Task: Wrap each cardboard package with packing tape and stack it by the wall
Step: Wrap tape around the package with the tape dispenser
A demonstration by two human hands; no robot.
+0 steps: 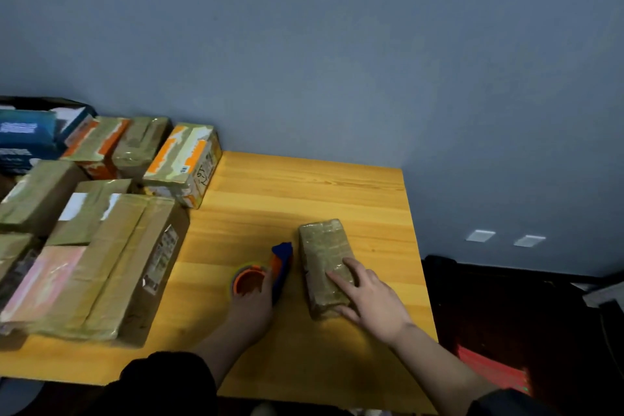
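A small tape-wrapped cardboard package (323, 253) lies on the wooden table (304, 189), its long side pointing away from me. My right hand (369, 300) rests on its near end, fingers spread straight over the top and the thumb against its near right side. Left of the package sits a blue and orange tape dispenser (270, 272) with its roll of tape. My left hand (251, 309) grips the dispenser from the near side. Several taped packages (101, 246) are piled on the left part of the table, reaching back to the wall.
A taped box with orange stripes (184, 162) stands by the blue wall (337, 61). Blue cartons (27, 138) sit at the far left. The table's right edge (420, 263) drops off to a dark floor with a red object (493, 371).
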